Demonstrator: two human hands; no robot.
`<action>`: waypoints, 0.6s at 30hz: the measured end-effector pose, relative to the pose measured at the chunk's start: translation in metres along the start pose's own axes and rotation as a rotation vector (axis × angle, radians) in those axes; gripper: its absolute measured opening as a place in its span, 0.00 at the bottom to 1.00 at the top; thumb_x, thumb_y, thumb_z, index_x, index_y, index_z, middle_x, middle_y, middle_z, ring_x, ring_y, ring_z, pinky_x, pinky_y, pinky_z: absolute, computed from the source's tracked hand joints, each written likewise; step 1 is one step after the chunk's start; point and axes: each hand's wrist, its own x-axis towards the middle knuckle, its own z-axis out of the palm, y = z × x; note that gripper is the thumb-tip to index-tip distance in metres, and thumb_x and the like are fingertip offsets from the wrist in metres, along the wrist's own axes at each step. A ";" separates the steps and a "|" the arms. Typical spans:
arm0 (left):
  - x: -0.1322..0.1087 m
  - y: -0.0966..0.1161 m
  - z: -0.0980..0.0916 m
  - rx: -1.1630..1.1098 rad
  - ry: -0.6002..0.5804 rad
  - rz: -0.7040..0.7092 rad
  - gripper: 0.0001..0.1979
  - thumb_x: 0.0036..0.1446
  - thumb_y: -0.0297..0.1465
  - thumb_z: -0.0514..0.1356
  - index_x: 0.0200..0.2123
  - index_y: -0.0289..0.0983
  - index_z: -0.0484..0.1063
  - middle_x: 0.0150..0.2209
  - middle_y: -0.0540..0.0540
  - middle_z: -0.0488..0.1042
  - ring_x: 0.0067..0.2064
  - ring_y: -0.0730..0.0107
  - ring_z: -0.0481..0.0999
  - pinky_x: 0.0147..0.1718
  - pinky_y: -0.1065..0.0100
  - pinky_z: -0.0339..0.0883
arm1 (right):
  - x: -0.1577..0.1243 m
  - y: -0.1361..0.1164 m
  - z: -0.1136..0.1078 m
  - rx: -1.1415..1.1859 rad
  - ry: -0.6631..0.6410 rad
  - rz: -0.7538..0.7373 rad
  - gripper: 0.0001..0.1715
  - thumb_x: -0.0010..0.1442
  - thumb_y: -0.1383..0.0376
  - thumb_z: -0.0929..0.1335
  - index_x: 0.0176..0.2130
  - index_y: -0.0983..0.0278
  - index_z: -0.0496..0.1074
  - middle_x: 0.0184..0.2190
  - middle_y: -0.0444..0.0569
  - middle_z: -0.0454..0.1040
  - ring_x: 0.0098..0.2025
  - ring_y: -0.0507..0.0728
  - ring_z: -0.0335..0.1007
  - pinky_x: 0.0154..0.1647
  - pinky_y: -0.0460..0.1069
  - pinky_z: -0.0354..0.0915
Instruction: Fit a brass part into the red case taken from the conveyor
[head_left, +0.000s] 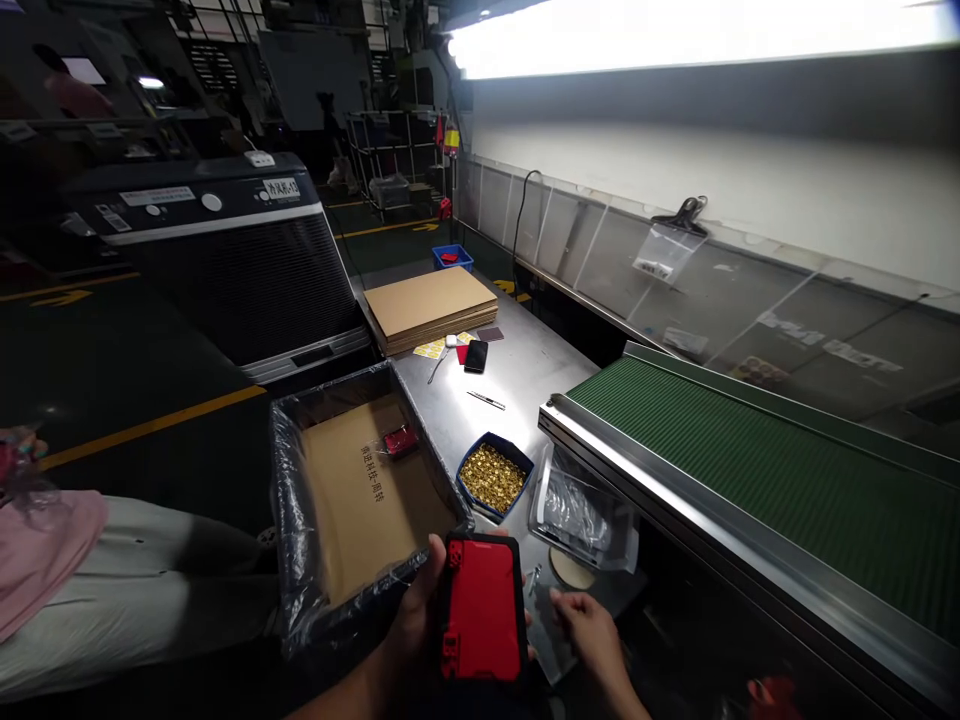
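Note:
My left hand [420, 600] grips a red case with a black frame [486, 608], its flat red face turned up toward me. To its right, my right hand [591, 628] has thumb and fingertips pressed together; whatever they hold, if anything, is too small to name. A small shiny piece [534, 578] lies just left of those fingertips. Beyond the case stands a blue bin of small gold-coloured parts [492, 478]. Beside it, a clear-walled tray [630, 545] contains plastic bags [574, 508]. A round tan disc [571, 568] sits near my right hand.
At left, a plastic-lined crate [289, 510] holds cardboard and a bagged red item [400, 440]. Cardboard sheets [431, 298], a black device [476, 356] and a craft knife [486, 400] lie on the metal table [525, 375]. A green conveyor [750, 460] runs right. A person [135, 590] is at left.

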 end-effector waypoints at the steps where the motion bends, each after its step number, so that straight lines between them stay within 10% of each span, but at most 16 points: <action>1: 0.000 -0.002 0.000 -0.002 0.009 -0.003 0.40 0.59 0.61 0.49 0.60 0.36 0.67 0.52 0.32 0.74 0.47 0.45 0.77 0.46 0.44 0.73 | -0.010 -0.015 0.005 0.020 -0.067 0.007 0.30 0.40 0.42 0.75 0.17 0.63 0.66 0.14 0.46 0.68 0.17 0.53 0.59 0.20 0.48 0.53; 9: -0.003 -0.001 0.010 0.504 0.200 0.148 0.40 0.53 0.59 0.60 0.60 0.38 0.67 0.54 0.35 0.72 0.51 0.47 0.75 0.53 0.53 0.68 | -0.105 -0.129 0.012 0.165 -0.308 -0.249 0.36 0.52 0.38 0.71 0.42 0.66 0.74 0.33 0.51 0.78 0.35 0.55 0.72 0.32 0.46 0.66; 12: -0.008 0.007 0.016 0.939 0.148 0.290 0.46 0.45 0.57 0.68 0.63 0.43 0.62 0.59 0.37 0.68 0.59 0.46 0.69 0.58 0.58 0.64 | -0.133 -0.144 0.006 0.161 -0.410 -0.314 0.31 0.57 0.43 0.70 0.49 0.63 0.72 0.44 0.53 0.78 0.45 0.59 0.74 0.47 0.51 0.70; 18: -0.013 0.013 0.022 1.109 0.109 0.326 0.48 0.40 0.50 0.74 0.64 0.49 0.60 0.60 0.40 0.67 0.59 0.44 0.69 0.61 0.54 0.62 | -0.151 -0.151 0.003 0.167 -0.559 -0.462 0.28 0.58 0.49 0.72 0.52 0.60 0.70 0.51 0.54 0.75 0.53 0.62 0.72 0.58 0.56 0.67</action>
